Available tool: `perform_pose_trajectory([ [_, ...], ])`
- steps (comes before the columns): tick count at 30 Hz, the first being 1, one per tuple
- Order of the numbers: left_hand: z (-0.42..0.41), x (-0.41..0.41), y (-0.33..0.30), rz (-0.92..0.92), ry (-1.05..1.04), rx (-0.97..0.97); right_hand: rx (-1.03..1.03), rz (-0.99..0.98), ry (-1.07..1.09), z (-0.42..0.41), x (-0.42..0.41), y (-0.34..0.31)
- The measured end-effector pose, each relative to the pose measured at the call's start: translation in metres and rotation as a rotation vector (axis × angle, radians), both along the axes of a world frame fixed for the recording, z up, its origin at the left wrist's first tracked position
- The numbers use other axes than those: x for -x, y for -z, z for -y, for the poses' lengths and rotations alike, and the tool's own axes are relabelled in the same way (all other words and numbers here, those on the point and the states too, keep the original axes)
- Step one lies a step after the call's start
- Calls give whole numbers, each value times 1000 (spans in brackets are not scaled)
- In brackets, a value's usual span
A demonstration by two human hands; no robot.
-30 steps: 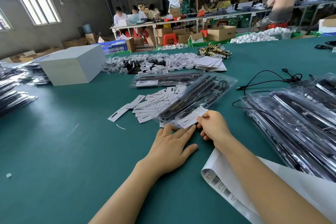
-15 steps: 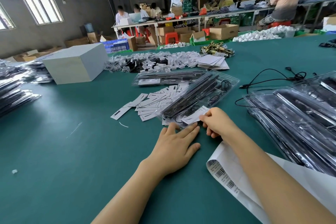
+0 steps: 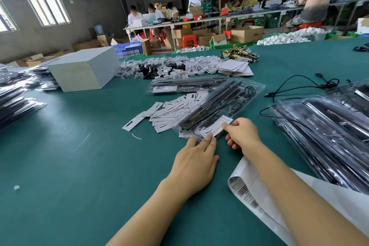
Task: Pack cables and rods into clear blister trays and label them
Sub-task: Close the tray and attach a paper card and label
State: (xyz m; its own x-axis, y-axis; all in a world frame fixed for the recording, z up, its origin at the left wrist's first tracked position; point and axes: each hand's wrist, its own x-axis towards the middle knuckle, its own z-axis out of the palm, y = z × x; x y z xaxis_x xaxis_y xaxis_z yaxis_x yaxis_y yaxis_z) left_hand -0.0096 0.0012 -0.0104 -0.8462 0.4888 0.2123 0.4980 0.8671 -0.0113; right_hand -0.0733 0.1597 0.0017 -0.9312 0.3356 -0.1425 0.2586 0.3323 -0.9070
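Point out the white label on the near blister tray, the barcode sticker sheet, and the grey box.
white label [image 3: 214, 129], head view, middle of its face.
barcode sticker sheet [image 3: 242, 191], head view, curled left end with barcodes.
grey box [image 3: 77, 75], head view, front face.

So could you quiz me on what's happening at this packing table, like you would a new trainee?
1. True or false: the white label lies on the clear blister tray.
2. Which hand pinches that label? A) left hand B) right hand
3. Fill in: the barcode sheet lies under the right ____.

Key: 1 true; 2 B; 3 forearm.
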Motion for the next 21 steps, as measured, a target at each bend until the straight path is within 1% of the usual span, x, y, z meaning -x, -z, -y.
perform_pose_trajectory([
  [2,1,1,-1,1,14,13,-40,-3,27,2,0,1],
  [6,4,3,-2,20,33,24,-228,-35,81,12,-1,3],
  [9,5,1,-3,25,40,24,-244,-78,110,17,-1,5],
  [13,4,1,-3,48,31,9,-181,-7,75,13,-1,1],
  [18,5,2,-4,59,90,-1,-23,12,145,11,0,-2],
  [21,7,3,-6,51,137,-36,101,32,135,10,3,-6],
])
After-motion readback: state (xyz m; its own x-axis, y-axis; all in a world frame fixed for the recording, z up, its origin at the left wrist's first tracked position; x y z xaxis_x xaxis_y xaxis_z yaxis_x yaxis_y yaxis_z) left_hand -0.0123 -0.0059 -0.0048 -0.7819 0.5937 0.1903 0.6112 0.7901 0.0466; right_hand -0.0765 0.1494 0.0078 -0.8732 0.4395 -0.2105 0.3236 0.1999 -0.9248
